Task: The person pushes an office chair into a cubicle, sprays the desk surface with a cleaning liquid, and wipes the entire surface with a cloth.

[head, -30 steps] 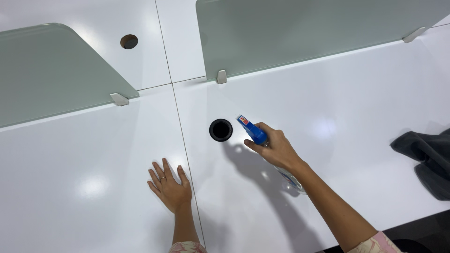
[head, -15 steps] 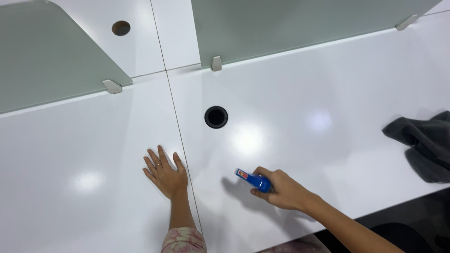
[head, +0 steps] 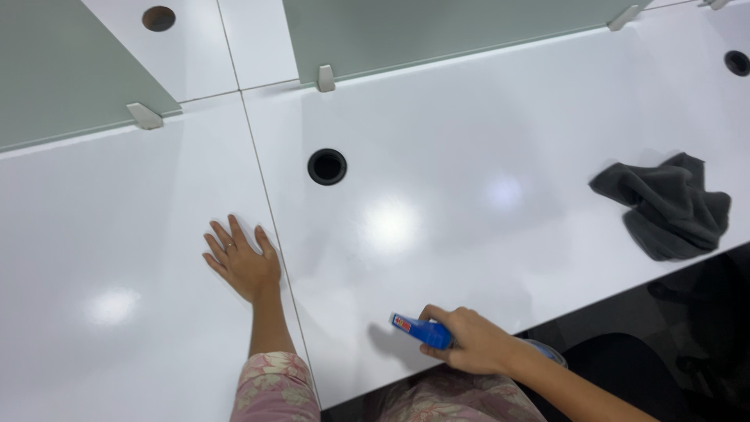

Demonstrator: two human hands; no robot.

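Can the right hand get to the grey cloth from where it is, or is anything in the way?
Probably yes. The right hand grips a blue spray bottle at the near desk edge; the grey cloth lies farther right with only bare white desk between. But the hand is full, so it can't easily grasp it.

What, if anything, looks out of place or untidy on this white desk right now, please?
Only the dark grey cloth, lying crumpled near the desk's right edge. The right hand holds a blue spray bottle; the left hand rests flat. No spill shows.
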